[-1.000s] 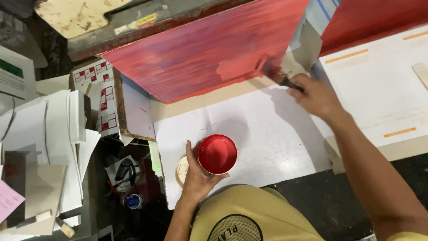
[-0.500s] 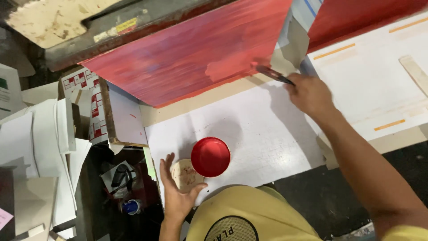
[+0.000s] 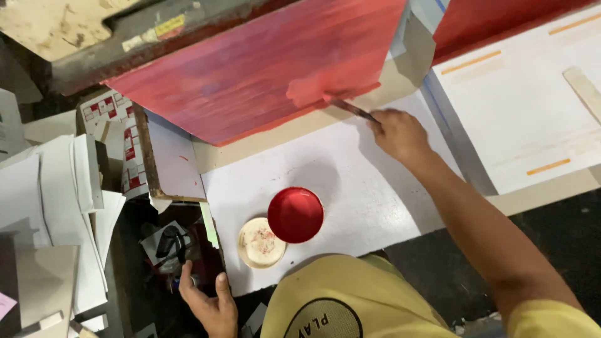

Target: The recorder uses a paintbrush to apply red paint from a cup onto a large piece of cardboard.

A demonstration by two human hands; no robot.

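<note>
Holding a thin brush [image 3: 352, 109] in my right hand [image 3: 399, 133], fingers closed around its handle, I have its tip against the lower edge of the big red-painted board [image 3: 263, 69] that fills the upper middle of the frame. My left hand [image 3: 210, 302] sits at the bottom left, fingers spread open and gripping nothing, just beside a dark clutter of small things [image 3: 172, 247] off the left edge of the white sheet [image 3: 350, 181]. On that sheet, lower centre, stands a round tin of red paint [image 3: 295, 215], and touching its left side lies a pale lid [image 3: 260, 243] with red smears, both well apart from the brush. Stacks of white card [image 3: 56, 213] pile up at the left of the frame. A second white sheet with orange strips [image 3: 519, 112] lies on the counter [image 3: 544, 191] at the right, under another red board [image 3: 501, 22]
</note>
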